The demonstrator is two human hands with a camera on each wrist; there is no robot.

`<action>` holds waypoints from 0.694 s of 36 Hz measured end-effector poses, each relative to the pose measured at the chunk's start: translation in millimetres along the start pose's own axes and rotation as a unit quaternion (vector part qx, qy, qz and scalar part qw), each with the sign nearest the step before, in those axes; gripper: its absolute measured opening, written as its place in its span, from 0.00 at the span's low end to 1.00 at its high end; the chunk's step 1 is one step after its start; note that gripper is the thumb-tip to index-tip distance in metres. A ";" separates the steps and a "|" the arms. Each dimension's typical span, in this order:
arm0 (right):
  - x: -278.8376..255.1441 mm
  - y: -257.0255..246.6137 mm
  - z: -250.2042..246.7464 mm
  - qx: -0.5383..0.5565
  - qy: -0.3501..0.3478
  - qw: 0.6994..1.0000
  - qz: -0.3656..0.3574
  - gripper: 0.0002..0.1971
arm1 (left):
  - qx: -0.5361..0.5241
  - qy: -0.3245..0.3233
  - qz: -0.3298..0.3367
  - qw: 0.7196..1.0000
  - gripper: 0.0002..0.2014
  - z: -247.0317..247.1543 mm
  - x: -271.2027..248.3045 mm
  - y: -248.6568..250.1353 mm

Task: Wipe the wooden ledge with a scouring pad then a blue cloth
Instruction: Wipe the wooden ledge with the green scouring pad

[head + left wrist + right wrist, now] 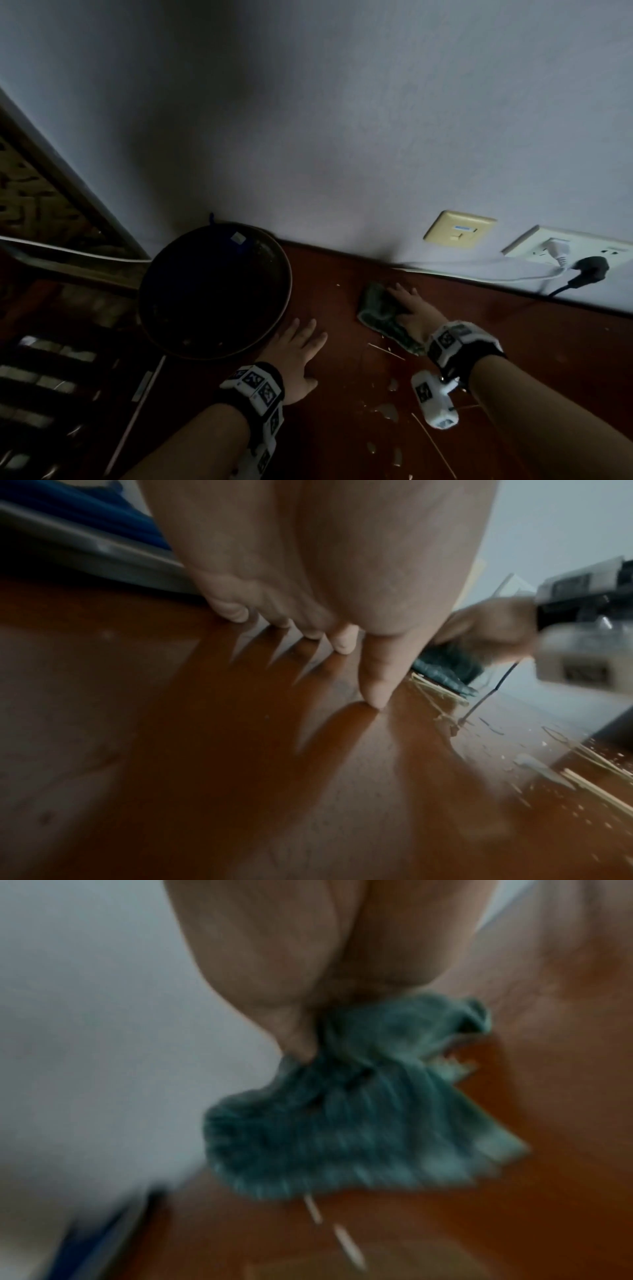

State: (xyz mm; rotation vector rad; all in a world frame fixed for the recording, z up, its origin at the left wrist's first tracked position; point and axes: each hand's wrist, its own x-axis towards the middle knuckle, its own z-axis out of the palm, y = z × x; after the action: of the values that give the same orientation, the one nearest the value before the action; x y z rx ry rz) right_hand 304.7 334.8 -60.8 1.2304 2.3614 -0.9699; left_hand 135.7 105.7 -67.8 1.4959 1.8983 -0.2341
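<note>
The dark red-brown wooden ledge (513, 342) runs along a pale wall. My right hand (407, 308) lies flat on a green scouring pad (376, 305), fingers straight, pressing it onto the wood close to the wall. In the right wrist view the pad (342, 1123) is bunched and blurred under the hand (274, 961). My left hand (298, 349) rests open on the bare wood beside a round dark pan (284, 284), its fingertips (342, 645) touching the ledge (205, 750). A dark blue cloth (85, 507) lies inside the pan.
Two wall sockets (459, 228) sit just above the ledge at the right, with a white plug (556, 251), a black plug (591, 267) and their cables trailing over the wood. Water drops (387, 409) and thin pale slivers (387, 351) lie near my right wrist.
</note>
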 end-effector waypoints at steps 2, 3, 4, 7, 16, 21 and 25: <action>-4.8 -2.6 9.7 -0.087 -0.032 0.995 -0.032 0.36 | -0.002 -0.009 0.003 1.000 0.39 -1.7 0.6 -1.6; -8.7 -1.9 13.6 -0.107 -0.021 0.993 -0.043 0.36 | -0.006 -0.013 0.004 1.000 0.39 -2.5 1.0 -2.0; -13.3 -1.4 15.7 -0.121 -0.012 0.991 -0.055 0.37 | -0.009 -0.014 0.004 1.000 0.39 -2.4 1.3 -2.5; -23.5 0.9 21.3 -0.162 -0.018 0.983 -0.088 0.37 | -0.007 -0.013 0.002 1.000 0.40 -2.3 0.9 -1.6; -26.0 -15.2 29.8 -0.223 -0.014 0.970 -0.094 0.29 | -0.004 -0.005 -0.003 1.000 0.40 -1.1 0.1 0.5; 6.6 -19.6 10.9 -0.163 0.028 0.986 0.010 0.30 | -0.005 -0.006 0.000 1.000 0.40 -3.6 -2.8 0.2; 30.8 -38.5 7.0 -0.150 0.027 0.988 0.027 0.32 | -0.001 -0.002 0.000 1.000 0.40 -3.4 -2.5 1.5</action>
State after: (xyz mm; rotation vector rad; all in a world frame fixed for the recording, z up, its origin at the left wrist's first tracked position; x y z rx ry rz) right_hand 255.3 333.0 -66.1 1.2074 2.3905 -0.5445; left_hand 135.9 106.0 -63.4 1.4927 1.8956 -0.2355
